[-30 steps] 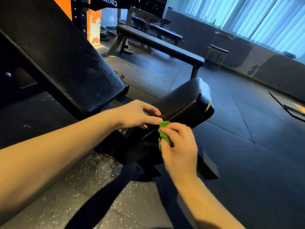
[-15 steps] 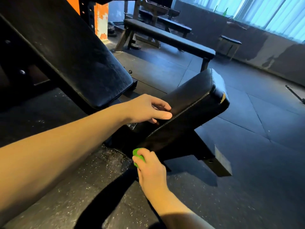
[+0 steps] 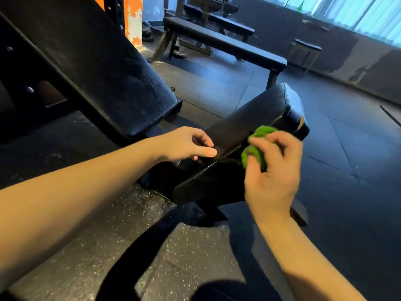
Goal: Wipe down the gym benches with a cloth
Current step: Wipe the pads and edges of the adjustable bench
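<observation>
Right-hand fingers point(image 3: 265, 146) around bunched bright-green cloth point(image 3: 264, 131)

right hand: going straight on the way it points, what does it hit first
The right hand, gripping the green cloth, points at the side of the tilted seat pad. The cloth would probably meet that side first; depth is hard to judge.
</observation>
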Demonstrator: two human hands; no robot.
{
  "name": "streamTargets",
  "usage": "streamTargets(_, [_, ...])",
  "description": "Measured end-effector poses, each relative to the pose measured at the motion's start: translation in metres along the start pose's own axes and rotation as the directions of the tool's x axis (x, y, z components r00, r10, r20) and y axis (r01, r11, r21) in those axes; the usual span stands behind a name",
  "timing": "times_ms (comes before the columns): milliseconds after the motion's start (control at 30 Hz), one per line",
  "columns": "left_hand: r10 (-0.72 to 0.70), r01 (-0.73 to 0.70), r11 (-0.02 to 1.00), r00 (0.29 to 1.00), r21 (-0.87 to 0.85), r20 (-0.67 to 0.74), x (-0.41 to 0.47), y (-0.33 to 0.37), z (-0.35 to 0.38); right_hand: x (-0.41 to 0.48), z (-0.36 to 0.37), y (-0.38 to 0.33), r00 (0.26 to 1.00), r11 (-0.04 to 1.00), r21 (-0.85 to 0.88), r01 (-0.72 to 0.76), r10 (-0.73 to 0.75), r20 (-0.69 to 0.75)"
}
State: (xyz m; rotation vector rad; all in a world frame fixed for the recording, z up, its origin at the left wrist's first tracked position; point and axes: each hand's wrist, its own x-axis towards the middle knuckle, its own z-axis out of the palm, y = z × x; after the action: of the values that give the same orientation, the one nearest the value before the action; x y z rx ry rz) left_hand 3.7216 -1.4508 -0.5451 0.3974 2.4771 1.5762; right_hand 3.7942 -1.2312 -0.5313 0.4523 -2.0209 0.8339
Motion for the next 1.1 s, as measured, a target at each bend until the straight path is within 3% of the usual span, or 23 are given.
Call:
streamTargets(133, [-0.031, 0.031, 1.000, 0.999, 0.007, 0.017, 0.001, -0.010, 0.000, -0.062, 0.027, -0.002, 0.968, 0.996, -0.081, 0.030, -0.008, 0.251])
streamTargets(333, [-0.089, 0.089, 0.996, 0.996, -0.008, -0.001, -0.002, -0.027, 0.001, -0.088, 0.041, -0.008, 0.935, 0.992, -0.122, 0.019, 0.026, 0.352])
streamTargets(500, [-0.159, 0.159, 0.987, 0.987, 0.001, 0.016, -0.012, -0.045, -0.001, -0.115, 0.068, -0.015, 0.833, 0.998, -0.018, 0.061, -0.041, 0.551])
streamTargets(567, [-0.180, 0.180, 0.983, 0.983, -0.018, 0.022, -0.016, -0.053, 0.000, -0.130, 0.083, -0.012, 0.820, 0.984, -0.043, 0.175, -0.121, 0.559])
streamTargets(767, [-0.222, 0.222, 0.969, 0.975, -0.108, 0.015, -0.028, -0.067, 0.004, -0.156, 0.117, -0.013, 0.672, 0.941, -0.114, 0.320, -0.140, 0.728])
streamTargets(900, [-0.224, 0.224, 0.969, 0.974, -0.101, 0.007, -0.029, -0.071, 0.005, -0.149, 0.110, -0.015, 0.678, 0.971, -0.007, 0.241, -0.163, 0.717])
streamTargets(1000, [-0.221, 0.222, 0.971, 0.975, -0.089, 0.016, -0.024, -0.072, 0.004, -0.119, 0.074, -0.017, 0.792, 0.983, 0.040, 0.182, -0.170, 0.586])
streamTargets(1100, [-0.231, 0.234, 0.969, 0.972, -0.083, 0.040, -0.021, -0.071, 0.001, -0.078, 0.033, -0.018, 0.909, 0.992, -0.024, 0.122, -0.102, 0.405])
